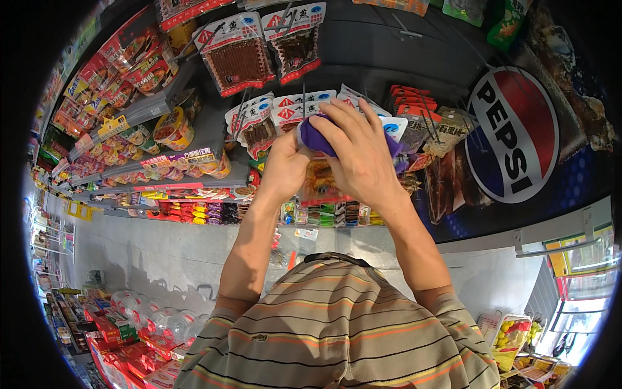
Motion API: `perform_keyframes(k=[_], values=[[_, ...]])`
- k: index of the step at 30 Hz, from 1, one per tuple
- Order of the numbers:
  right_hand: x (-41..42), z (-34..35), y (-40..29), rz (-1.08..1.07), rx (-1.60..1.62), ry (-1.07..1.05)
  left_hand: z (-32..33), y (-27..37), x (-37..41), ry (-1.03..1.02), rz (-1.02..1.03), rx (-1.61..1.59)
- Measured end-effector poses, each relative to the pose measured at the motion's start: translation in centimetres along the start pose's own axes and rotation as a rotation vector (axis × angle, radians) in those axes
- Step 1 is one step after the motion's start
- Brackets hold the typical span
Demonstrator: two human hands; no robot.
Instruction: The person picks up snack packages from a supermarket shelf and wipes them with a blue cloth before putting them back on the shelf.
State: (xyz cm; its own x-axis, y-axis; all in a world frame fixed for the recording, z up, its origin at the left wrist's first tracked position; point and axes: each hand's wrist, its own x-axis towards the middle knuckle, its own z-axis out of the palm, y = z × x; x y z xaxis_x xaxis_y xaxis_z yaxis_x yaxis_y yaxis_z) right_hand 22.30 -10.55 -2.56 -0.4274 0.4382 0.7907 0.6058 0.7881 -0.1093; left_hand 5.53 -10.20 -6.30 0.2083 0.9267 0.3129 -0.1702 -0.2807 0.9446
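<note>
My right hand (354,153) presses a purple cloth (318,137) against the front of a snack packet (320,181), its fingers spread over the cloth. My left hand (285,167) grips the packet's left edge near the top. Between my hands the packet's lower part shows reddish-brown food and a red bottom border. One white upper corner with a blue mark sticks out right of my right hand. Behind it, more snack packets (255,124) hang on metal hooks. Two larger packets (235,53) with white tops hang higher on the rack.
Instant noodle bowls (174,129) fill shelves on the left. A round Pepsi sign (512,133) is on the dark panel at right. Red boxes (150,360) and clear plastic bottles (170,321) stand lower left. A fruit basket (510,335) is lower right. Grey floor (160,248) lies below the shelves.
</note>
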Motion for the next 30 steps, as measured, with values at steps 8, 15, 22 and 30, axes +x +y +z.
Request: perform_keyframes(k=[8, 15, 22, 30], values=[[-1.2, -1.7, 1.3, 0.033, 0.079, -0.001, -0.6, 0.3, -1.3, 0.006, -0.002, -0.036], [-3.5, -1.2, 3.6, 0.313, 0.134, 0.052, -0.7, 0.5, -1.5, 0.054, -0.046, -0.071], [-5.6, -2.8, 5.5, 0.832, 1.41, 0.487, -2.8, 0.6, -1.6, 0.289, 0.007, -0.349], [-5.0, -2.4, 4.8, 0.541, 1.034, 0.283, -3.1, -0.5, -1.5, 0.222, -0.072, -0.398]])
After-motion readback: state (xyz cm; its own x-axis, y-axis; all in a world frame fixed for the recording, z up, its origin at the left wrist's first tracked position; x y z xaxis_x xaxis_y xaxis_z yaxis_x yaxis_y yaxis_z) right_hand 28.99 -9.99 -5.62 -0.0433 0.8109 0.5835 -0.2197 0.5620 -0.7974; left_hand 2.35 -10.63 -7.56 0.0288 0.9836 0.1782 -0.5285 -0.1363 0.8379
